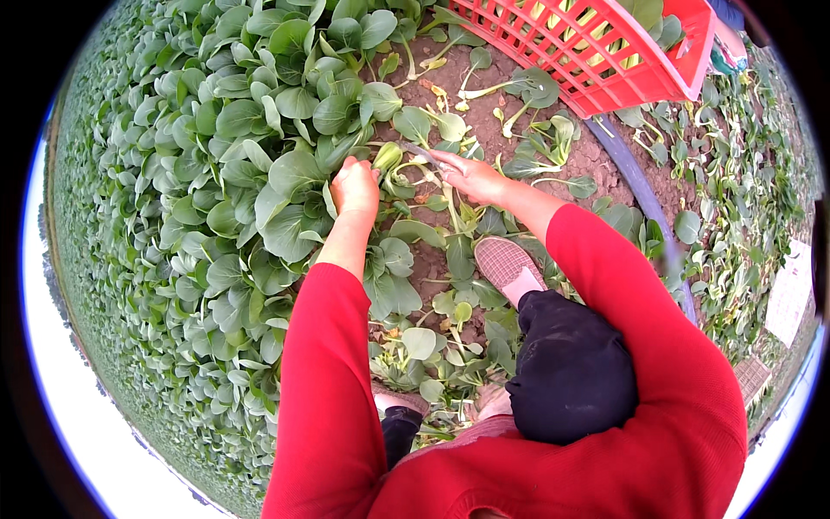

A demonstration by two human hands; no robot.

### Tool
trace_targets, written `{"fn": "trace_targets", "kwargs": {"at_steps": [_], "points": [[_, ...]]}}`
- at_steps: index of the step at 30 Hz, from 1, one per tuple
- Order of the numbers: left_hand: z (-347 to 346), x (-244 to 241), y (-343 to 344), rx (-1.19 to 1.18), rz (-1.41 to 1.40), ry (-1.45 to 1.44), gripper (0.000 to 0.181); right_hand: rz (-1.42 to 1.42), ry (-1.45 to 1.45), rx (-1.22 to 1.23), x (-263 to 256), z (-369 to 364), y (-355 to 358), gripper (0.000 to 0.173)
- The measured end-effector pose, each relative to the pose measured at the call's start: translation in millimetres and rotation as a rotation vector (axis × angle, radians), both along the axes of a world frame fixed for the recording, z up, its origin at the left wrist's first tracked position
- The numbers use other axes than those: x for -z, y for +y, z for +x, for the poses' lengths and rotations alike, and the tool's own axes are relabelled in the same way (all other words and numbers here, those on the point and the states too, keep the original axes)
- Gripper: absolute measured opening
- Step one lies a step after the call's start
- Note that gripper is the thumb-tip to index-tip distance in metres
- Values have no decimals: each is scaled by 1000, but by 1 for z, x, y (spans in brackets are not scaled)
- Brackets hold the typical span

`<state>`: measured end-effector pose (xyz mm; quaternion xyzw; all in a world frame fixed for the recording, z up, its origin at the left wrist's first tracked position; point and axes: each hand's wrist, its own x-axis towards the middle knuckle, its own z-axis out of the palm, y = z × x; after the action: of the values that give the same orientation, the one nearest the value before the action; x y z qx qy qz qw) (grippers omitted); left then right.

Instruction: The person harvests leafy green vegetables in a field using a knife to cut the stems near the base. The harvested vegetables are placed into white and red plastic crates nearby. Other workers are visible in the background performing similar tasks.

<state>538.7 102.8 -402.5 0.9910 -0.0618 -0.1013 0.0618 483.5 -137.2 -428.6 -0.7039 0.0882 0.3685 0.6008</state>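
Note:
My left hand (356, 188) is closed around a leafy green plant at the edge of the dense bok choy bed (285, 188). The plant's pale green base (388, 156) shows just right of my fingers, tilted toward my other hand. My right hand (468, 176) grips a knife, whose narrow grey blade (418, 152) points left to that base. The knife's handle is mostly hidden in my palm. Cut leaves and stalks (459, 214) lie on the soil below and between my hands.
A red plastic crate (603, 71) holding bok choy stands at the upper right. A bluish hose (632, 172) curves over the soil from beneath it. My shoe (507, 263) rests among loose leaves. Part of another person (729, 39) shows beyond the crate.

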Motion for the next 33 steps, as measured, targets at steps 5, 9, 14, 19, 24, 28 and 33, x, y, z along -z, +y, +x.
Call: {"fn": "trace_targets", "kwargs": {"at_steps": [5,9,14,19,24,28,33], "points": [[-12,-2,-2,-6,-21,49,15,-146,-338,-283,30,-36,-9,56],[-31,-21,-8,-125,-320,-18,17,-20,-310,-63,37,-83,-15,60],[-63,-85,-21,-219,-1003,9,19,325,-100,452,-59,-64,-51,61],[-82,-126,-32,-57,-1112,-54,23,544,-380,443,-141,-30,-25,61],[-85,-160,-36,140,-616,-84,30,531,-320,384,-144,-25,-9,53],[-90,-158,-32,-226,-918,535,47,563,-228,233,-151,-32,15,51],[-77,-158,-11,-247,-716,705,38,352,-207,6,-140,-29,12,46]]}}
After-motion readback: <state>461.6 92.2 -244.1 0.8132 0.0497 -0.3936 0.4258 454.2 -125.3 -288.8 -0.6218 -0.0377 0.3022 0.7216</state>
